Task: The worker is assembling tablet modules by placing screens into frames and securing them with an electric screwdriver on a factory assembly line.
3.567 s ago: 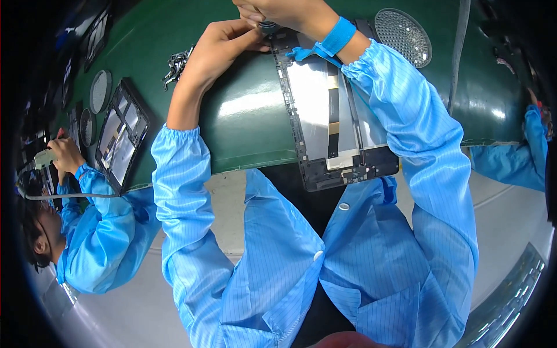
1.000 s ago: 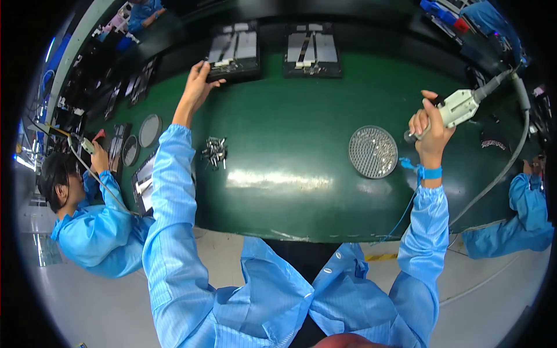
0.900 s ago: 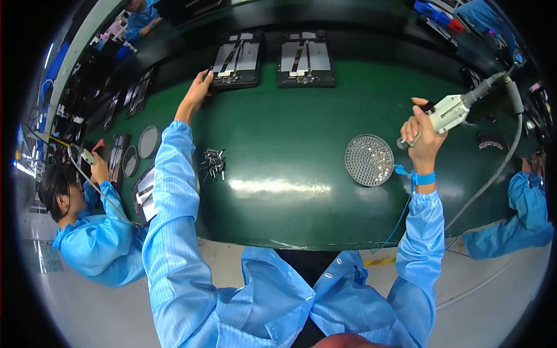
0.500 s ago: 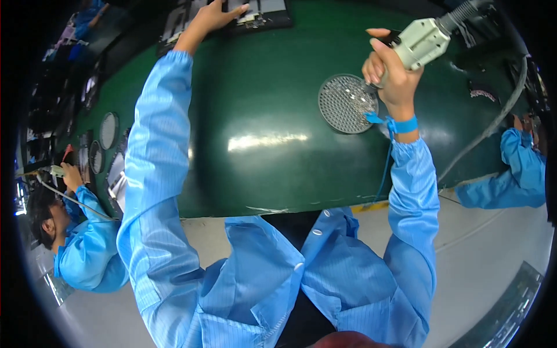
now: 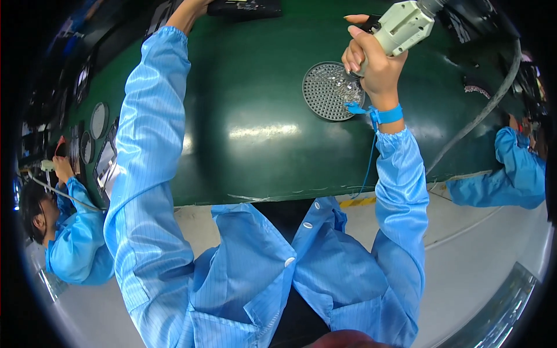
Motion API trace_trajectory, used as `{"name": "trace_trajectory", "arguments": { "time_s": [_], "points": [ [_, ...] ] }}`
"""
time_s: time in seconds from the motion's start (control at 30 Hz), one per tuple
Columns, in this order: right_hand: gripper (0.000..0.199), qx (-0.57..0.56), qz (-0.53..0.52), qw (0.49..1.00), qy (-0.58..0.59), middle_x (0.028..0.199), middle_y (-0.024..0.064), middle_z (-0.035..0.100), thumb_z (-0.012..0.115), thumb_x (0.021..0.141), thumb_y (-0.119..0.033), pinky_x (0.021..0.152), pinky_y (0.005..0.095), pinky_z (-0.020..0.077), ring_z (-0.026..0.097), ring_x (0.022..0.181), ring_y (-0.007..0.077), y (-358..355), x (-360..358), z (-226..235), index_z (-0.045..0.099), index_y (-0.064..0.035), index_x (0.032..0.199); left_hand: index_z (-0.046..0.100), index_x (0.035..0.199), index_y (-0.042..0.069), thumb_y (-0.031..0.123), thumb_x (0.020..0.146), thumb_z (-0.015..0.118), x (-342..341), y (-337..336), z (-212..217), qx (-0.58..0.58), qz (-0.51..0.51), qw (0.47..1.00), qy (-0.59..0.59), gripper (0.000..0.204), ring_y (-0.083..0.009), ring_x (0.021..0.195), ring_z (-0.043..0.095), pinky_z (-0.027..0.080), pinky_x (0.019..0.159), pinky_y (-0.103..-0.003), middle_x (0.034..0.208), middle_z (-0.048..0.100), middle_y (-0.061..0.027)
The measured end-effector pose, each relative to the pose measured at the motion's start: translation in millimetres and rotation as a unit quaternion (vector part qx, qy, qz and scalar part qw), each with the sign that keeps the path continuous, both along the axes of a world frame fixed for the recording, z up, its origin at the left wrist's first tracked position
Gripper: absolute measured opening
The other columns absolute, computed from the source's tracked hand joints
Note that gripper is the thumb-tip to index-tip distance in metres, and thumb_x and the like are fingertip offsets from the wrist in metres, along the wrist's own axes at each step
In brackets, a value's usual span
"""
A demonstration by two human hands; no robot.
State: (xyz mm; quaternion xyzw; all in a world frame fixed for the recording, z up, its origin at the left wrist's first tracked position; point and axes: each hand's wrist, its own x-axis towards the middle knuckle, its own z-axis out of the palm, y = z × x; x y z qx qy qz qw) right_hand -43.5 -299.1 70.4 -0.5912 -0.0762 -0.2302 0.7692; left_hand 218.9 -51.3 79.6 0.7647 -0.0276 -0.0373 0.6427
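My right hand (image 5: 374,61) is wrapped round a pale grey-green powered screwdriver (image 5: 403,29), whose hose or cable leads up and away at the top. Its lower end points down at a round, dimpled screw tray (image 5: 328,95); small shiny screws lie at the tray's right side, and my hand partly hides that edge. A blue wrist strap (image 5: 390,114) circles my right wrist. My left hand (image 5: 197,6) reaches to the top edge, where its fingers pass out of sight, beside a dark flat device (image 5: 243,8) that is cut off by the frame.
A green work mat (image 5: 243,81) covers the table, up to its near edge. A grey cable (image 5: 484,110) droops at the right. Co-workers in blue sit at the left (image 5: 81,238) and right (image 5: 502,174). More round trays (image 5: 99,120) stand at the left.
The view has shifted, so the tray, mat and screwdriver appear slightly higher and further left. My left hand has slipped mostly past the top edge. My right hand keeps its grip on the screwdriver.
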Motion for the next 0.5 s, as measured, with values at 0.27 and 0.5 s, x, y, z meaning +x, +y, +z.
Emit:
{"name": "trace_trajectory", "arguments": {
  "time_s": [0.27,0.5],
  "points": [
    [0.023,0.013,0.008,1.000,-0.001,0.055,0.0018,0.041,0.056,0.092,-0.004,0.044,0.0317,0.0390,0.041,0.042,0.0128,-5,4,2,0.062,0.0099,0.110,0.068,0.107,-0.006,0.017,0.096,0.067,-147,46,41,-0.029,-0.034,0.998,-0.032,0.025,-0.0145,0.074,0.067,0.058,0.066,-0.028,0.089,0.072,-0.0092],
    [0.025,0.012,0.034,0.999,0.003,0.057,0.0010,0.038,0.057,0.093,-0.007,0.047,0.0323,0.0384,0.040,0.045,0.0130,13,2,-2,0.062,0.0085,0.112,0.053,0.128,-0.011,0.031,0.090,0.077,-316,90,-33,0.073,0.006,0.993,0.098,0.061,-0.0187,0.095,0.067,0.053,0.085,-0.030,0.108,0.070,-0.0166]
  ]
}}
